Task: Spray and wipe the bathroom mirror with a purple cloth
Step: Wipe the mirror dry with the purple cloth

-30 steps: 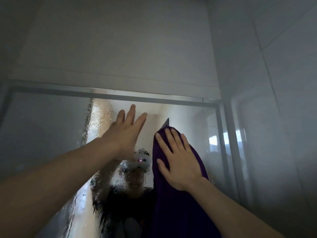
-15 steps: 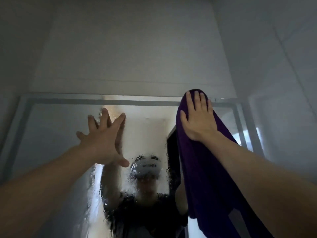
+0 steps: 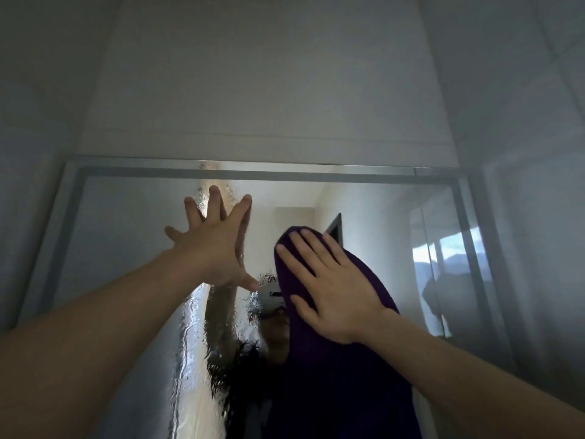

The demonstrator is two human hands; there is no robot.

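Pressing purple cloth (image 3: 332, 375) flat to upper middle of bathroom mirror (image 3: 126, 232) under straight-fingered right hand (image 3: 329, 289), with left hand (image 3: 215, 248) splayed wide on its wet surface just beside: could slip on the droplets (image 3: 190, 343) or leave palm prints.

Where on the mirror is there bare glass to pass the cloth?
Bare glass: from the purple cloth to the right frame bar, and from the left hand to the left frame bar. Crowded: the middle, where the right hand presses the cloth.
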